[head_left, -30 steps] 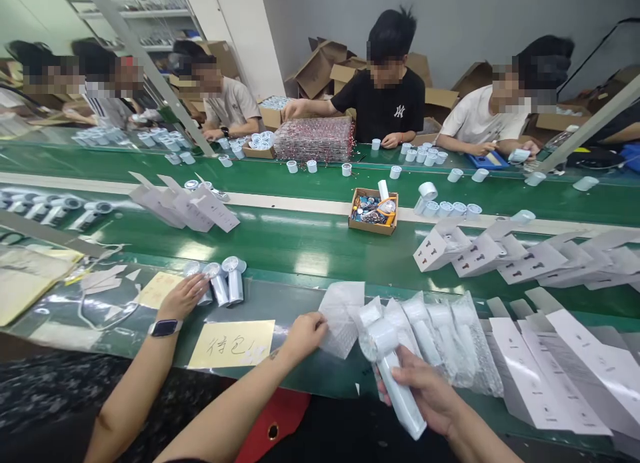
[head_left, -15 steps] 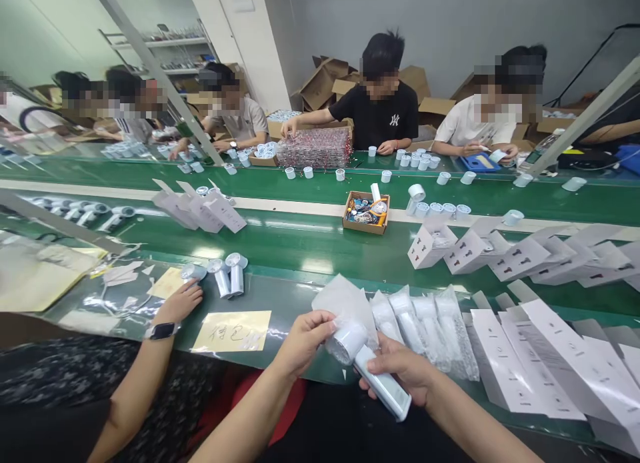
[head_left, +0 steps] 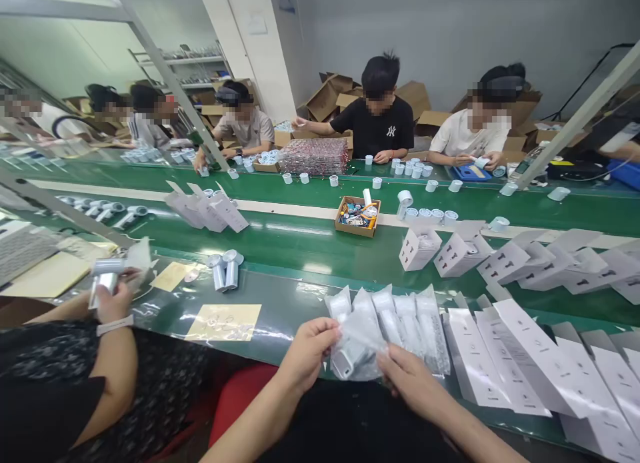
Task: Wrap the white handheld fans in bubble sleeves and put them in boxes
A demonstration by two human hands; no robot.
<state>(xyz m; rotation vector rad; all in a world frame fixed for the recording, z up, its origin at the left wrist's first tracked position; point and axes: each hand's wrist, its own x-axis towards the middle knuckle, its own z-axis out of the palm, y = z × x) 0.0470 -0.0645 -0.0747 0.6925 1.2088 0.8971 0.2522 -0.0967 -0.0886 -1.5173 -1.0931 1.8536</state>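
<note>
A translucent bag [head_left: 367, 331] hangs between my two hands, with a pale blue device [head_left: 347, 362] inside it, its handle end toward me. My left hand [head_left: 313, 348] pinches the bag's left upper edge between thumb and fingers. On the right side, my right hand [head_left: 411, 376] grips the other edge of the bag, fingers closed. Several bagged devices [head_left: 387, 313] stand in a row just behind the held bag. Right of them, white open boxes [head_left: 500, 356] lean in a row on the green bench.
At the left, a co-worker's hands [head_left: 114, 296] hold another device and a bag. Two unbagged devices [head_left: 226, 271] stand by a yellow paper [head_left: 225, 322]. A carton of small parts [head_left: 357, 216] sits mid-bench, with more open boxes [head_left: 420, 248] to its right. People work across the bench.
The device, bare-handled in my right hand before, is now inside the bag. My right hand has moved from its handle to the bag's edge. The neighbouring co-worker has lifted a device off the bench.
</note>
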